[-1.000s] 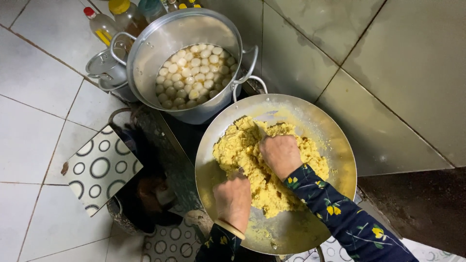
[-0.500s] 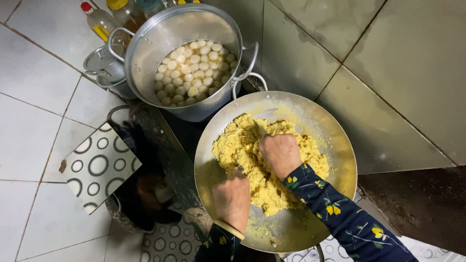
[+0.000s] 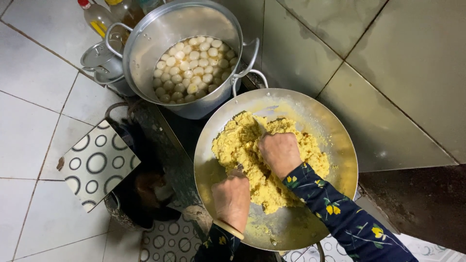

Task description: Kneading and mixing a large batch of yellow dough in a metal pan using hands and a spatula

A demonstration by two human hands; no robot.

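A wide metal pan [image 3: 335, 145] holds a crumbly yellow mash [image 3: 242, 145]. Both my hands are inside it. My right hand [image 3: 280, 153], in a dark floral sleeve, is closed around a thin metal utensil [image 3: 258, 124] whose tip pokes into the mash at the far side. My left hand [image 3: 232, 199], with a pale bangle at the wrist, is clenched in a fist and presses on the near-left part of the mash. I see nothing held in it.
A tall metal pot [image 3: 145, 43] full of small pale round balls [image 3: 194, 63] stands at the far left, touching the pan. Behind it are a small lidded pot [image 3: 99, 58] and oil bottles [image 3: 99, 17]. A circle-patterned tile [image 3: 94, 162] and a dark stove frame lie left.
Both hands stay in the mash almost where they were. The right hand has shifted slightly while working the utensil, and the view has moved a little.
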